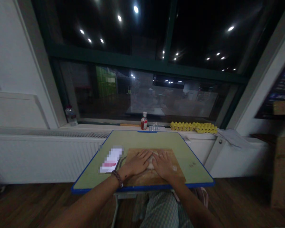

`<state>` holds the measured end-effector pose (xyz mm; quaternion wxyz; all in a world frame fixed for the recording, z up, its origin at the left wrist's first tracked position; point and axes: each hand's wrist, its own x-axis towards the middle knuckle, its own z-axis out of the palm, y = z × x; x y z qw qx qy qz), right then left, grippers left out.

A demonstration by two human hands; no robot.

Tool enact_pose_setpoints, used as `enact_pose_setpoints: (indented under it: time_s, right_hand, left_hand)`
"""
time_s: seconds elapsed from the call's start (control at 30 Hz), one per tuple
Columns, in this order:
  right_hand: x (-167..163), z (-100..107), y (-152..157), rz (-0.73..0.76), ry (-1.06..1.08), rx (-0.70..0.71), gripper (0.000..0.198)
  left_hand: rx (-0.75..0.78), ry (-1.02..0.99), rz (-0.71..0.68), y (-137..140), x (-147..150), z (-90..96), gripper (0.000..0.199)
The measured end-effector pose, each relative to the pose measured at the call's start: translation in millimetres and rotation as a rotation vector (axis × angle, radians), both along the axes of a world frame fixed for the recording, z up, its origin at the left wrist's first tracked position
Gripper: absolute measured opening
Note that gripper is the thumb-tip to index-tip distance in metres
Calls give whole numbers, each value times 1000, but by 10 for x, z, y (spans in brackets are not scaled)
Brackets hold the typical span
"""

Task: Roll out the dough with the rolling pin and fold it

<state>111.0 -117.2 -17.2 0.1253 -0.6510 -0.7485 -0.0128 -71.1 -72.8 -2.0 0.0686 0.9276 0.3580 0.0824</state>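
Your left hand (137,163) and right hand (162,164) lie palm down, fingers extended and slightly spread, over a pale, indistinct piece (150,165) on the wooden board (149,178). That board rests on the green counter (192,172); a phone (111,160) lies left of it, and a bottle (144,123) stands beyond.

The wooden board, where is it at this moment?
In the head view, the wooden board lies on the table by its near edge, beneath the left hand and right hand, right of the phone.
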Motion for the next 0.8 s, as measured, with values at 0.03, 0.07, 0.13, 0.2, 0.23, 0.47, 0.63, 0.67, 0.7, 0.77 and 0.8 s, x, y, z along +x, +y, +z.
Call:
enact_pose_setpoints:
  time_s: [0.03, 0.07, 0.13, 0.2, 0.23, 0.47, 0.63, 0.67, 0.7, 0.77, 0.8]
  right_hand:
    - [1, 6, 7, 2, -12, -1, 52]
    - [3, 11, 27, 0, -21, -4, 53]
    - [12, 13, 109, -7, -23, -13, 53]
    - [21, 9, 233, -29, -7, -26, 54]
    - [23, 8, 304, -48, 1, -31, 54]
    - [-1, 54, 666, -270, 92, 107, 55]
    - [13, 69, 746, -340, 159, 123, 48]
    - [18, 72, 759, -344, 162, 113, 47]
    - [23, 77, 773, -346, 164, 100, 46]
    - [33, 97, 804, -349, 169, 72, 46]
    - [38, 110, 821, -354, 176, 65, 46]
  left_hand:
    - [6, -20, -5, -8, -7, -16, 55]
    - [15, -46, -6, -9, -9, -38, 55]
    - [50, -102, 13, 12, -1, -93, 54]
    - [94, -133, 73, 63, 23, -143, 53]
    - [104, -130, 112, 96, 39, -158, 53]
    - [135, -125, 402, 280, 149, -40, 57]
    - [181, -177, 455, 343, 179, 38, 51]
    - [177, -179, 462, 365, 181, 37, 50]
    - [168, -180, 471, 389, 182, 32, 48]
    - [133, -178, 489, 445, 181, 21, 44]
    - [115, -175, 501, 473, 181, 17, 42]
